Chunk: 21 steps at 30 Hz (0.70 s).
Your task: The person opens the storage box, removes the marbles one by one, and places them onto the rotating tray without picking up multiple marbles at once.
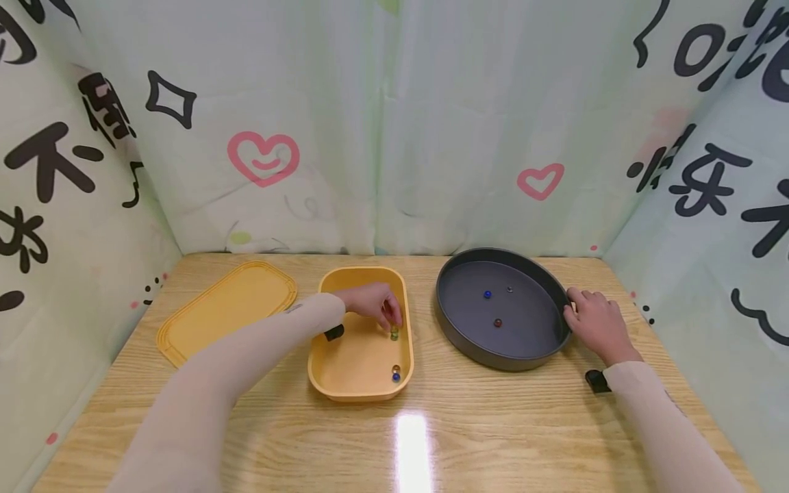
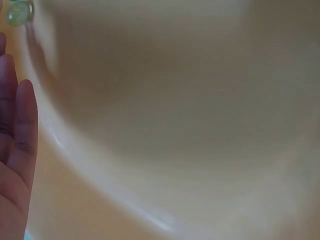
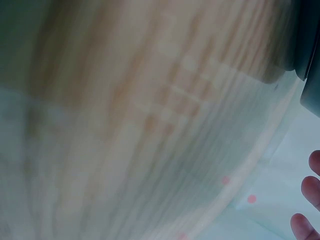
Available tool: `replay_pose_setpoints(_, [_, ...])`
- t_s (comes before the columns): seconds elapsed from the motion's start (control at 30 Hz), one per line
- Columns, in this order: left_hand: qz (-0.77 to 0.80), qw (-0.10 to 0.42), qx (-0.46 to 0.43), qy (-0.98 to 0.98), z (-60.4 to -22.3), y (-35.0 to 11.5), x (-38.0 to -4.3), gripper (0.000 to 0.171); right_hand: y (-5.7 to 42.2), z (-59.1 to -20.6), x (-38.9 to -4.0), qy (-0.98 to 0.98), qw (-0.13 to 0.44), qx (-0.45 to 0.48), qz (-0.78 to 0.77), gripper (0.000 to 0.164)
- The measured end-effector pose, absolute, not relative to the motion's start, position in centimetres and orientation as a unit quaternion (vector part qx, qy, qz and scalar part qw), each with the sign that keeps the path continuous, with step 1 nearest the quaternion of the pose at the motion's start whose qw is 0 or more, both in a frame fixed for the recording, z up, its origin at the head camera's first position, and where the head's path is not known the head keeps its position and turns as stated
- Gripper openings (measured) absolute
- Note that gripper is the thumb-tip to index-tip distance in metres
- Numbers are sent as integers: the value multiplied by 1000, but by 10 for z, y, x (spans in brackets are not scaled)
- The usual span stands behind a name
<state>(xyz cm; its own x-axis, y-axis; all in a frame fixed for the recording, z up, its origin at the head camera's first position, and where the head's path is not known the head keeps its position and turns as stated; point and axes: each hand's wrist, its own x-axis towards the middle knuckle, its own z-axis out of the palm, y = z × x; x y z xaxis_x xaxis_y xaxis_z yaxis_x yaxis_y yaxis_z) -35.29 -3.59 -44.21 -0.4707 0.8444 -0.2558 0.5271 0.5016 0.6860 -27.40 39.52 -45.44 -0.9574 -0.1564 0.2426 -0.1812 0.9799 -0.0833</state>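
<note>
My left hand [image 1: 376,305] reaches into a yellow rectangular container [image 1: 345,380], fingers pointing down by its right wall. Just below the fingertips are greenish marbles [image 1: 394,335]; one green marble [image 2: 20,13] shows beyond the fingers in the left wrist view. Whether the fingertips pinch one is hidden. Closer to me in the container lie an amber marble [image 1: 396,368] and a blue marble [image 1: 396,377]. My right hand [image 1: 599,324] holds the right rim of a round dark grey pan [image 1: 462,346], thumb and fingers at its edge. Some right fingertips [image 3: 311,190] show beside the pan wall.
Inside the pan lie a blue marble [image 1: 487,294], a reddish-brown marble [image 1: 497,322] and a small clear marble [image 1: 509,289]. A yellow lid [image 1: 228,308] lies flat beneath my left forearm. Printed curtains [image 1: 382,137] enclose the wooden table [image 1: 320,445] at the back and sides.
</note>
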Motion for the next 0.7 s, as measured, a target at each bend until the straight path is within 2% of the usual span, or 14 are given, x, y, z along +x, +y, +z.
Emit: replay_pose_setpoints(0.7, [257, 294, 405, 827, -463, -34, -360, 13, 395, -455, -274, -988, 116, 81, 55, 13])
